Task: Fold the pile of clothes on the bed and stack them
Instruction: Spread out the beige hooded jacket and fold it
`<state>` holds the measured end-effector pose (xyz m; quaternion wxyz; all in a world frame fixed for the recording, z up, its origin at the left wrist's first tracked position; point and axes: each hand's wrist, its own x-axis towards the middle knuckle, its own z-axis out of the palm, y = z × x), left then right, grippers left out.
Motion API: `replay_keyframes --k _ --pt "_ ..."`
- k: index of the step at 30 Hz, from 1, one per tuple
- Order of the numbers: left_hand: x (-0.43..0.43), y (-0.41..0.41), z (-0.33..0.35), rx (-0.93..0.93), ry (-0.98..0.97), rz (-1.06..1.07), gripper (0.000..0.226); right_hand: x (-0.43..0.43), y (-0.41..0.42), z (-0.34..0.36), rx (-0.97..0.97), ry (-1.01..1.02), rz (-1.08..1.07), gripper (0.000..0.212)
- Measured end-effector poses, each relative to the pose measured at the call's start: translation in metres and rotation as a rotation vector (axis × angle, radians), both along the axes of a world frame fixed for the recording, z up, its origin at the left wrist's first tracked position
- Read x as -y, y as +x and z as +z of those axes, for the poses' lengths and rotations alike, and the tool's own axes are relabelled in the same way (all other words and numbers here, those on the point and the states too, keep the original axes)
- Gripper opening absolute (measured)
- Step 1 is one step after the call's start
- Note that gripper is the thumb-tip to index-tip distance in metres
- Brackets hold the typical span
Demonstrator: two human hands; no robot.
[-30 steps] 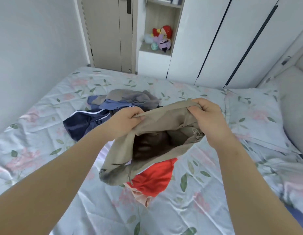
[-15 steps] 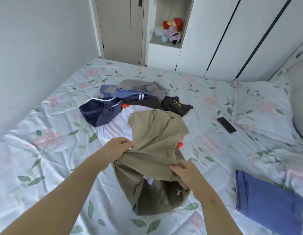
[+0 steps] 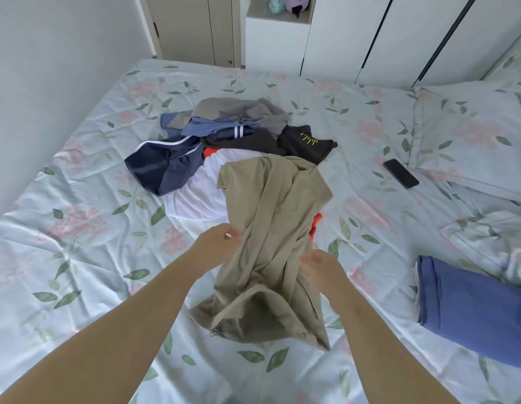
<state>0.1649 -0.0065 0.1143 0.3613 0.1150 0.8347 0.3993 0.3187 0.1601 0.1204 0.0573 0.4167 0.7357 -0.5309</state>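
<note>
Early: one folded blue item (image 3: 472, 307) right of pile (image 3: 233, 132); left hand (image 3: 221, 246), right hand (image 3: 320, 266) pinch khaki garment (image 3: 271, 228); pile unfolded.

On the floral cotton bed sheet (image 3: 78, 258), a loose pile of mixed fabric clothes (image 3: 224, 132) lies in the middle, toward the far side. A long khaki fabric garment (image 3: 271, 217) stretches from the pile's near edge toward the viewer. Its far end lies over a white fabric garment (image 3: 195, 199) and its near end on the sheet. The left hand (image 3: 215, 246) is at the garment's left edge and the right hand (image 3: 320, 266) at its right (contact there is blurred). Right of the pile, a flat black rectangular phone (image 3: 401, 173) lies on the sheet, just beside the left edge of a floral fabric pillow (image 3: 469, 135). Nearer, well right of the hands, rests a folded blue fabric cloth (image 3: 472, 307). Behind the bed stand a white panelled wardrobe (image 3: 355, 33) and, to its left, a beige wooden door (image 3: 192, 24).
</note>
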Motion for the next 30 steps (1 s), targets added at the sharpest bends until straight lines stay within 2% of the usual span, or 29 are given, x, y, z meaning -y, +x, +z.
replay_keyframes --k 6,10,13,16,20,24,26,30 --pt "-0.036 -0.039 -0.032 -0.023 -0.031 0.076 0.009 -0.023 -0.040 -0.025 -0.086 0.045 -0.194 0.015" --pt "-0.066 -0.071 -0.064 -0.021 -0.118 0.091 0.028 -0.042 -0.071 -0.051 -0.074 -0.048 -0.195 0.011" --pt "-0.086 -0.099 -0.087 -0.078 -0.244 0.191 0.050 -0.054 -0.085 -0.071 -0.131 -0.003 -0.256 0.011" --pt "-0.102 -0.123 -0.108 0.033 -0.200 0.359 0.055 -0.064 -0.096 -0.088 -0.159 0.005 -0.337 0.013" --pt "-0.114 -0.135 -0.137 0.248 -0.071 0.504 0.065 -0.064 -0.100 -0.111 -0.138 -0.089 -0.376 0.013" --pt "-0.115 -0.133 -0.153 0.255 -0.050 0.523 0.072 -0.056 -0.091 -0.123 -0.115 -0.115 -0.383 0.016" --pt "-0.112 -0.129 -0.148 0.235 -0.002 0.519 0.065 -0.052 -0.085 -0.123 -0.101 -0.120 -0.385 0.017" --pt "-0.101 -0.115 -0.118 0.146 0.118 0.456 0.023 -0.040 -0.075 -0.112 -0.081 -0.117 -0.362 0.015"
